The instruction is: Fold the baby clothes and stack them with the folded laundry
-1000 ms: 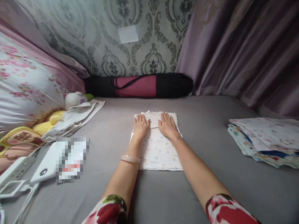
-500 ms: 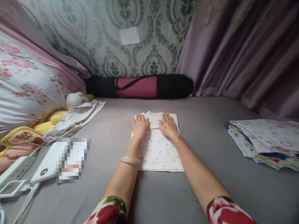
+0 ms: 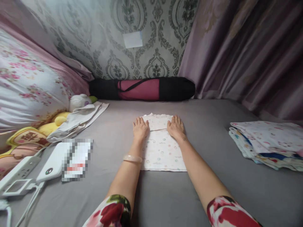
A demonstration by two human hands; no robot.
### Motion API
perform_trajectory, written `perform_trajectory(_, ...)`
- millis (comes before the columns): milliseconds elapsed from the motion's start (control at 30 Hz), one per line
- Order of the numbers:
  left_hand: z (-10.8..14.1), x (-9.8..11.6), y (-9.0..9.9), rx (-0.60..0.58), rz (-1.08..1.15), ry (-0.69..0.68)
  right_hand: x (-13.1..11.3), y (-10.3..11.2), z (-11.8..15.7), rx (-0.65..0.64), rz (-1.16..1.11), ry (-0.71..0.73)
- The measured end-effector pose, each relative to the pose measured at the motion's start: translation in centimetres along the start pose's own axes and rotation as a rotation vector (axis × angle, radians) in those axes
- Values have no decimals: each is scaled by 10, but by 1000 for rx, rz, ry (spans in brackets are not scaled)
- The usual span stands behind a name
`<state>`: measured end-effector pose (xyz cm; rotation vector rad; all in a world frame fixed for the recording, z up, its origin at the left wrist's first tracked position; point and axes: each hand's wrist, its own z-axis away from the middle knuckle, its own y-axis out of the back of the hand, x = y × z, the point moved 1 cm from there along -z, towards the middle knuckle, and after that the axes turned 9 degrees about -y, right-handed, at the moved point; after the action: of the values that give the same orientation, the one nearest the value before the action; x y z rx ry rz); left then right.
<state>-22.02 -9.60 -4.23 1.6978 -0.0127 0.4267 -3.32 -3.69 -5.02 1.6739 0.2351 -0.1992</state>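
Observation:
A small white shirt (image 3: 163, 149) with a pale print lies folded flat on the grey bed sheet (image 3: 113, 126), its neckline toward the wall. Across its upper part runs a fold edge. My left hand (image 3: 141, 128) rests palm down on the shirt's upper left side, fingers stretched out. On the upper right side my right hand (image 3: 175, 127) lies flat as well, its fingers pointing away from me. Both palms press on the cloth without gripping it, and they cover its side edges there.
Folded printed clothes (image 3: 267, 142) are stacked at the right. To the left are a white power bank (image 3: 55, 160), a power strip (image 3: 21, 170), cables, plush toys and a grey-white cloth (image 3: 75, 121). A black and maroon long bag (image 3: 142, 89) lies along the wall.
My hands have slid apart on the shirt, the right one outward to the right and the left slightly to the left. The view has shifted a little.

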Motion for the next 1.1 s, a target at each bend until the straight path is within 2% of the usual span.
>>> perform_trajectory(133,0,-1,-3,41,-7,-13,0,0,0,20,-26,1)
perform_trajectory(233,0,-2,-1,24,5,-32,2,0,-1,13,-45,7)
perform_trajectory(333,-2,-7,3,-21,17,-65,6,3,-4,-53,-43,14)
perform_trajectory(500,-3,-32,13,-147,50,-208,24,10,-13,-170,-37,93)
perform_trajectory(667,10,-55,19,-147,76,-237,32,17,-18,-174,-74,130)
perform_trajectory(800,24,-58,19,-51,106,-299,10,22,-10,-126,-15,231)
perform_trajectory(900,26,-59,18,-11,116,-324,-14,22,-3,-184,35,293)
perform_trajectory(1000,25,-62,16,24,134,-334,-32,18,-2,-219,79,261)
perform_trajectory(1100,24,-64,14,60,135,-362,-40,10,-5,-179,98,198)
